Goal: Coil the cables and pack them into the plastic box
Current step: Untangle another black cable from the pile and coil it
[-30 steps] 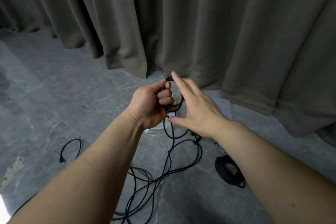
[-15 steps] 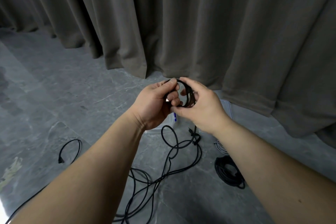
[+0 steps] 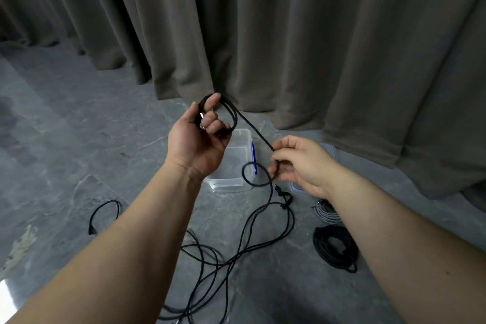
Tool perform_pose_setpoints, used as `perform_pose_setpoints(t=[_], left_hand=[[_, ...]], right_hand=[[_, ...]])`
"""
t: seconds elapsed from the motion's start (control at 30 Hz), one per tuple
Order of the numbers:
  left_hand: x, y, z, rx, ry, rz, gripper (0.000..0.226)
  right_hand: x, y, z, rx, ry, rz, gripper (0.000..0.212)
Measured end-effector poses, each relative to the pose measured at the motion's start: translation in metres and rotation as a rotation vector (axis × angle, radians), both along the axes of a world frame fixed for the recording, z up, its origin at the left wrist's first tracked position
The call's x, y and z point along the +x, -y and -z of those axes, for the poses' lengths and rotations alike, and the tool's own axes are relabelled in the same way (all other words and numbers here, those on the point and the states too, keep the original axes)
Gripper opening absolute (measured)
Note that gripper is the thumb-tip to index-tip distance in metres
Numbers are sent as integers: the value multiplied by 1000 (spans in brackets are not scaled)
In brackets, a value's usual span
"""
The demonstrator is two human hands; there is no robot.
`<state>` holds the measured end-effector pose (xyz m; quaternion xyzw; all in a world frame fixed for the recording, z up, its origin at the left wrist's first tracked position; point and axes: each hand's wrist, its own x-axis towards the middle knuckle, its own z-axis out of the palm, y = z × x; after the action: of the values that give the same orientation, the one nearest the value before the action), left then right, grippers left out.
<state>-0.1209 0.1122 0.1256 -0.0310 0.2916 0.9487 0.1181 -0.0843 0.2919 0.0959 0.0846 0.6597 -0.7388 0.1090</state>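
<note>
Grey marbled floor (image 3: 79,139) runs up to heavy taupe curtains (image 3: 315,34). Left hand (image 3: 200,137) grips a small coil of thin black cable (image 3: 231,113), fingers curled through its loops. From there the cable slants down-right to the right hand (image 3: 302,163), whose fingers pinch it; slack hangs below them. The clear plastic box (image 3: 234,163) sits beneath, between both hands

Left hand (image 3: 196,139) holds coil; right hand (image 3: 302,163) pinches black cable (image 3: 256,131).
</note>
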Motion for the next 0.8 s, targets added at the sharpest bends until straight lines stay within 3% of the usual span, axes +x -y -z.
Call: perform_pose_setpoints(t=[0.13, 0.27, 0.37, 0.43, 0.5, 0.67, 0.8], left_hand=[[-2, 0, 4, -12, 10, -10, 37], [-4, 1, 2, -44, -17, -21, 36], [-6, 5, -3, -22, -24, -56, 37], [-6, 7, -3, -18, -24, -75, 37], [-5, 6, -1, -50, -23, -75, 35], [0, 0, 7, -193, -15, -47, 35], [0, 1, 6, -176, 1, -59, 36]], right_hand=[[-7, 2, 3, 87, -47, 151, 22], [-13, 2, -2, 364, -281, 223, 24], [-11, 7, -23, 210, -380, 241, 25], [-9, 9, -34, -42, -327, 193, 22], [-5, 9, -31, -136, -189, 134, 20], [-7, 5, -17, -71, -46, 235, 10], [-8, 1, -11, 104, -17, 313, 18]])
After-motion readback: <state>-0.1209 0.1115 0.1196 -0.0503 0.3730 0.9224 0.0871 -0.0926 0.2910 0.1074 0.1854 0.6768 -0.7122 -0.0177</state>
